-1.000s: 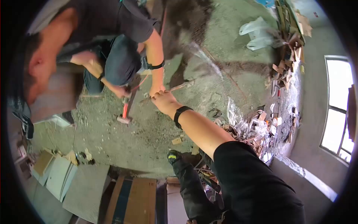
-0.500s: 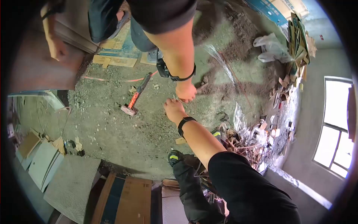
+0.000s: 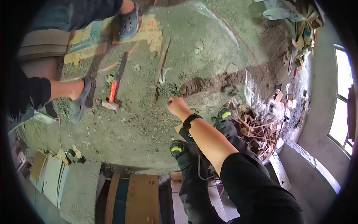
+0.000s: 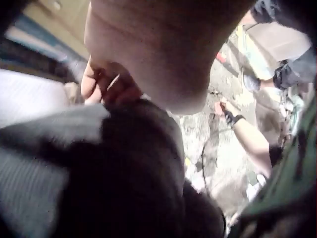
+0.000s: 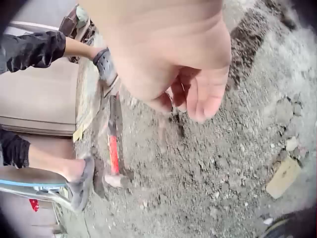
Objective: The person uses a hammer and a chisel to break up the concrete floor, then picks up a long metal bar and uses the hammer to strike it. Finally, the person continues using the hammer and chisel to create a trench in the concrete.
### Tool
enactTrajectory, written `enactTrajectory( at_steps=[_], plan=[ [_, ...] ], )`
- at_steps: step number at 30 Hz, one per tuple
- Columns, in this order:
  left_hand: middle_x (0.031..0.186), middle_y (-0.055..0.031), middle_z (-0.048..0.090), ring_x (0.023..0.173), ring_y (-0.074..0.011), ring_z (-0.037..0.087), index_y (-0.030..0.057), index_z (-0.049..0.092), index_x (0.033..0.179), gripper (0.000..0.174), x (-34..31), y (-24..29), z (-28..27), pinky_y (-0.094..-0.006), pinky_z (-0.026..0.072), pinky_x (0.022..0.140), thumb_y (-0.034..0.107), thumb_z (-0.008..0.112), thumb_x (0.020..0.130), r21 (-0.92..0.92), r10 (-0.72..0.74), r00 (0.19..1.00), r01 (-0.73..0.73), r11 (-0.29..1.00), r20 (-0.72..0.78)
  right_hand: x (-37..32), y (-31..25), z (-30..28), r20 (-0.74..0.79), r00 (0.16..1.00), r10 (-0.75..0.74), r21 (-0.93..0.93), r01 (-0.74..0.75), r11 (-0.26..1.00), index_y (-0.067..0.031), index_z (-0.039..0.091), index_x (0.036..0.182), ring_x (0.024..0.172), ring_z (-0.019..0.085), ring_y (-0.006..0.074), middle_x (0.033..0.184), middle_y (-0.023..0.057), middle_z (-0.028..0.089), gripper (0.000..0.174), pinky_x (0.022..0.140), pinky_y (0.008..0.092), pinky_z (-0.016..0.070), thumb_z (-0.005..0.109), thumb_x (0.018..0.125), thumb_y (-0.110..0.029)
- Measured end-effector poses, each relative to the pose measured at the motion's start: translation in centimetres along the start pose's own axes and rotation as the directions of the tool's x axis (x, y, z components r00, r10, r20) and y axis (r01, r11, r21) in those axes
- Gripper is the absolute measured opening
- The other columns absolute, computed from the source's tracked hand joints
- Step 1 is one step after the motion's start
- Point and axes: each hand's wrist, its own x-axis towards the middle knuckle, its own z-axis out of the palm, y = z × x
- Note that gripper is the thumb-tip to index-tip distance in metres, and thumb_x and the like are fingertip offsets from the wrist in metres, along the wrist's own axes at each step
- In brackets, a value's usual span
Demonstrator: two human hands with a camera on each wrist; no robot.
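Note:
My right hand (image 3: 178, 107) hangs over the dusty floor, its fingers curled; in the right wrist view the fingers of this right hand (image 5: 190, 91) bend towards the palm, and nothing clear shows in them. Left of it lies a hammer (image 3: 113, 89) with a red and black handle, flat on the ground; the right wrist view shows the same hammer (image 5: 114, 154) below and left of the hand. Out of the head view, my left hand (image 4: 111, 87) has curled fingers around a short, thin white object (image 4: 114, 81), beside dark cloth.
Another person's feet in grey clogs (image 3: 80, 100) stand left of the hammer. Flattened cardboard (image 3: 91, 41) lies behind it. Scraps and plastic (image 3: 261, 115) are heaped at the right, near a wall with a window. Boxes and boards (image 3: 143, 198) line the near side.
The other person's arms have left the head view, and their hand is no longer at mine. My right hand has moved slightly right as the view turned down; the hammer lies free on the floor.

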Motion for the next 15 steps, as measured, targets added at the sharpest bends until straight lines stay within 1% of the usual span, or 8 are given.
enactTrajectory(
  at_steps=[5,6,7,8,9,11,14,15],
  plan=[
    [0.094,-0.0161,0.059,0.078,-0.0313,0.06,0.0041,0.056,0.098,0.028,24.3,10.3,-9.2,-0.0451,0.0469,0.072,0.029,0.055,0.086,-0.073,0.186,0.976,-0.195,0.978,-0.111,-2.1,7.6,5.8,0.239,0.913,-0.332,0.076,0.323,0.943,-0.0037,0.059,0.089,0.083,0.058,0.04,0.088,0.0213,0.062,0.024,0.07,0.0444,0.0484,0.053,0.079,-0.025],
    [0.101,-0.0164,0.058,0.078,-0.0298,0.06,0.0042,0.055,0.104,0.03,30.8,13.9,-10.5,-0.0417,0.0486,0.07,0.029,0.054,0.087,-0.016,0.372,0.908,-0.382,0.924,-0.191,-2.9,9.6,6.2,0.268,0.86,-0.433,-0.013,0.453,0.891,-0.0033,0.06,0.09,0.085,0.058,0.0398,0.089,0.0213,0.062,0.026,0.072,0.0441,0.0482,0.054,0.079,-0.026],
    [0.091,-0.0104,0.062,0.079,-0.0229,0.06,0.0051,0.056,0.101,0.024,35.0,17.9,-12.7,-0.0343,0.0478,0.07,0.024,0.056,0.087,-0.293,0.175,0.98,-0.194,0.936,-0.09,-3.5,11.6,6.5,0.301,0.794,-0.528,-0.095,0.575,0.812,-0.0029,0.06,0.091,0.087,0.058,0.0395,0.089,0.0212,0.062,0.028,0.073,0.0439,0.0479,0.055,0.079,-0.028],
    [0.092,-0.0141,0.062,0.082,-0.0271,0.061,0.0036,0.056,0.099,0.024,41.8,17.7,-12.4,-0.0371,0.0478,0.071,0.025,0.055,0.087,-0.135,0.246,0.949,-0.274,0.952,-0.197,-4.7,10.9,4.6,0.338,0.904,-0.262,-0.011,0.282,0.959,-0.0031,0.06,0.094,0.089,0.058,0.0389,0.092,0.0203,0.063,0.03,0.075,0.0434,0.0475,0.055,0.079,-0.028],
    [0.097,-0.0198,0.058,0.081,-0.0323,0.06,0.0005,0.053,0.101,0.028,46.5,19.8,-13.5,-0.0396,0.0489,0.067,0.023,0.055,0.085,-0.043,0.361,0.878,-0.393,0.918,-0.314,-6.1,10.0,2.4,0.399,0.917,0.028,0.049,-0.051,0.997,-0.0032,0.06,0.096,0.09,0.058,0.0383,0.094,0.0194,0.063,0.032,0.077,0.0429,0.0472,0.055,0.079,-0.029],
    [0.098,-0.0205,0.058,0.086,-0.0365,0.058,-0.0001,0.053,0.101,0.032,55.4,21.4,-14.7,-0.0454,0.0473,0.071,0.026,0.055,0.082,0.329,0.449,0.781,-0.326,0.886,-0.435,-7.0,12.1,1.1,0.371,0.929,-0.002,-0.009,0.006,1.0,-0.0031,0.06,0.101,0.091,0.058,0.0382,0.099,0.0182,0.063,0.035,0.08,0.0417,0.0466,0.057,0.079,-0.031],
    [0.1,-0.0193,0.058,0.088,-0.0354,0.059,0.0003,0.053,0.102,0.034,58.3,28.7,-17.0,-0.0447,0.0485,0.072,0.028,0.055,0.083,0.333,0.391,0.827,-0.265,0.905,-0.404,-6.6,15.0,-1.6,0.412,0.91,0.046,0.168,-0.126,0.978,-0.0009,0.057,0.103,0.094,0.06,0.0333,0.1,0.0183,0.063,0.039,0.076,0.038,0.0488,0.061,0.08,-0.033],
    [0.102,-0.0186,0.057,0.089,-0.0347,0.059,0.0006,0.053,0.102,0.035,57.8,30.9,-17.0,-0.0443,0.0494,0.072,0.03,0.055,0.083,0.454,0.381,0.845,-0.192,0.87,-0.374,-6.0,16.3,-2.1,0.413,0.909,0.052,0.16,-0.129,0.979,-0.0009,0.057,0.103,0.094,0.06,0.0333,0.1,0.0183,0.063,0.039,0.076,0.038,0.0488,0.061,0.08,-0.033]
  ],
)
